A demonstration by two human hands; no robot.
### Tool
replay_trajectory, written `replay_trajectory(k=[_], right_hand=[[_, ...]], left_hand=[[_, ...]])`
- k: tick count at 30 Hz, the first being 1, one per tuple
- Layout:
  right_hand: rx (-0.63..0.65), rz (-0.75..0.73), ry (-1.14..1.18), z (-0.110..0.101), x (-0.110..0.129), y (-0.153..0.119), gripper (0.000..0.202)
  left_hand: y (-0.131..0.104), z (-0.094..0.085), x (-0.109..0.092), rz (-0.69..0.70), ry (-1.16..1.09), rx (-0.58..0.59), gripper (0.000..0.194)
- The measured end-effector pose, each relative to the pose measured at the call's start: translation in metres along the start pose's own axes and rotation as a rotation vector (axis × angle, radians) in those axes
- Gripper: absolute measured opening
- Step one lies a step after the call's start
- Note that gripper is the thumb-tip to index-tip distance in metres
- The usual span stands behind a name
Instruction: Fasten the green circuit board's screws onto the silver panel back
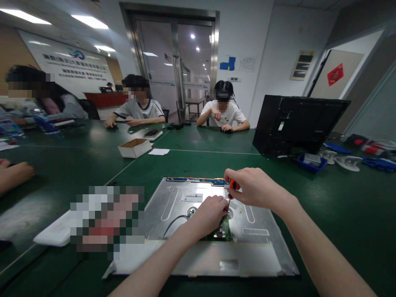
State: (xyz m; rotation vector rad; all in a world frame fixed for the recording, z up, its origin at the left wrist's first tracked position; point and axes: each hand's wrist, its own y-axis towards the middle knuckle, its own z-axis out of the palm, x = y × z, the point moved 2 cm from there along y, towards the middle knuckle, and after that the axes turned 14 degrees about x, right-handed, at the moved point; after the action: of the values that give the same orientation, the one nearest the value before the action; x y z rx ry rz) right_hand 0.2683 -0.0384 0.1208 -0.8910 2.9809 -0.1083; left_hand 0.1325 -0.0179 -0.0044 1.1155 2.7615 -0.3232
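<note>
Panel (198, 256) lies flat beneath my hands, right hand (253, 186) gripping the screwdriver (234, 184), left hand (211, 213) curled by its shaft (229, 203), perhaps to steady it; hold unclear.

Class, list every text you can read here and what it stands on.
Wall sign: "(南京)大数据科技有限公司"; first characters and smaller lines too blurred.
Red diamond: one character, too blurred to be sure.
Metal panel: upper label and lower label, too small to read.
Glass door lettering: too small.
Wall sheet: unreadable.
</note>
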Motion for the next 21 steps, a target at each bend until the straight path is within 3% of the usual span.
replay_trajectory(k=[21], right_hand=[[-0.023, 0.024, -0.059, 0.0005, 0.0001, 0.0003, 0.009]], left_hand=[[-0.0049, -0.0059, -0.0016, 0.023, -0.051, 0.005, 0.016]])
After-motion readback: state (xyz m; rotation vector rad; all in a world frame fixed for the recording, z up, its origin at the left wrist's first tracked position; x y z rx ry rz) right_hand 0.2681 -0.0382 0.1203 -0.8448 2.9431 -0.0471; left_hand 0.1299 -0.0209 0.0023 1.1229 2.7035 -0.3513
